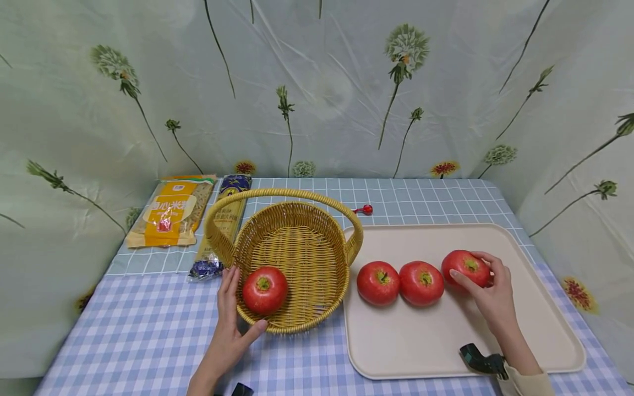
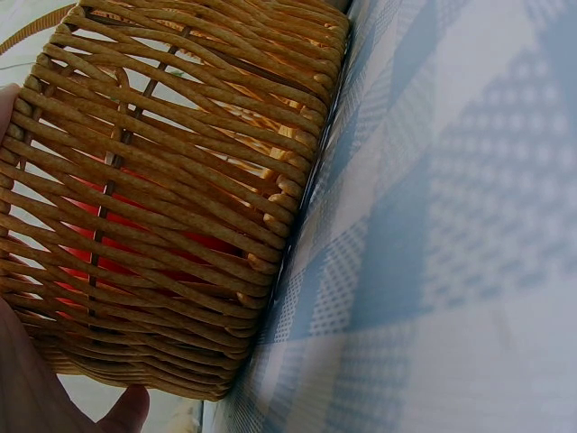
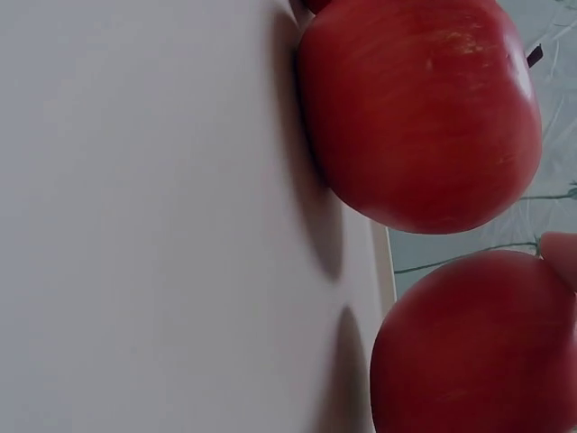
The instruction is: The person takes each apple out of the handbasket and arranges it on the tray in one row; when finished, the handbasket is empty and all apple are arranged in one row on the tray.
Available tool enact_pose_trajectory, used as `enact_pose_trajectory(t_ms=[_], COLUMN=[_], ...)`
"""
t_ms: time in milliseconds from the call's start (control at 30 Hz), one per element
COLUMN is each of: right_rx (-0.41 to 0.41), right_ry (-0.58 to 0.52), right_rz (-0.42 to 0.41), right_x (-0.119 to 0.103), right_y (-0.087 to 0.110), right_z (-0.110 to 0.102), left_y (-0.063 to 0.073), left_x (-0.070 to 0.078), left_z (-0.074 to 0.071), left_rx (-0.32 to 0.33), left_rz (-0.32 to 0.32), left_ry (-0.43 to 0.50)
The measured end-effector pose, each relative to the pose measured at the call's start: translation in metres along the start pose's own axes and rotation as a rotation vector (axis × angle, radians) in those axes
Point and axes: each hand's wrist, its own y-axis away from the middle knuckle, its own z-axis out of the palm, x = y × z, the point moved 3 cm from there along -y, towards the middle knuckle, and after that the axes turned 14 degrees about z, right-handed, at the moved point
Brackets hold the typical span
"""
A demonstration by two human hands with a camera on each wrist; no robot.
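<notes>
A round golden wicker basket (image 1: pixel 297 264) with a tall arched handle holds one red apple (image 1: pixel 264 290). My left hand (image 1: pixel 230 324) rests against the basket's near left side, fingers extended along the wall and thumb at the front rim. In the left wrist view, red shows through the woven wall (image 2: pixel 162 216). On the right, my right hand (image 1: pixel 487 286) grips a red apple (image 1: pixel 460 263) between thumb and fingers over the beige tray (image 1: pixel 421 346). Two more apples, one on the left (image 1: pixel 377 283) and one in the middle (image 1: pixel 421 283), sit side by side on that tray.
Behind the basket's left side lie a yellow grain bag (image 1: pixel 170 214) and a long gold-and-blue packet (image 1: pixel 220 231). A small red item (image 1: pixel 364 209) lies beyond the basket. A checked cloth (image 1: pixel 148 319) covers the table, with a floral curtain (image 1: pixel 322 99) behind.
</notes>
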Motion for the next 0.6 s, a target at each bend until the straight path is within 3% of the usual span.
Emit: enact_pose_trajectory(t_ms=[600], right_rx=[-0.056], right_ry=[0.039], right_rz=[-0.006], right_x=[0.0059], right_y=[-0.0013], right_z=[0.0018], left_y=[-0.0008], left_x=[0.0012], left_z=[0.0007], left_rx=[0.007], left_rz=[0.019], left_ry=[0.009])
